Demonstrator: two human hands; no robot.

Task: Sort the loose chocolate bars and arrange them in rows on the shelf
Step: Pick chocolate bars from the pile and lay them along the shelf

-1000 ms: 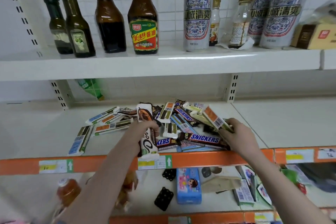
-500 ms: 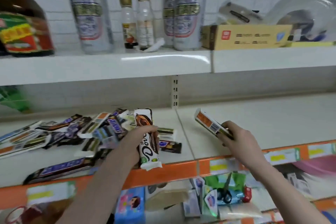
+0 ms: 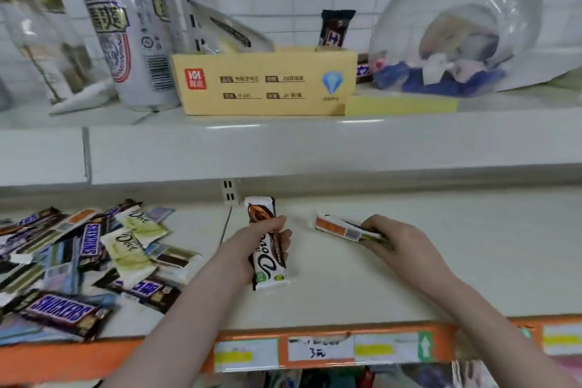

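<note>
Here, the left hand (image 3: 252, 249) grips a brown-and-white Dove bar (image 3: 267, 249).

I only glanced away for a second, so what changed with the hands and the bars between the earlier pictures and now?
Both hands carried their bars right, off the heap of loose bars onto the bare shelf section. The left hand still grips the Dove bar; the right hand still holds the white-and-orange bar, now lower and near the shelf. Nothing was let go, and the heap looks undisturbed.
</note>
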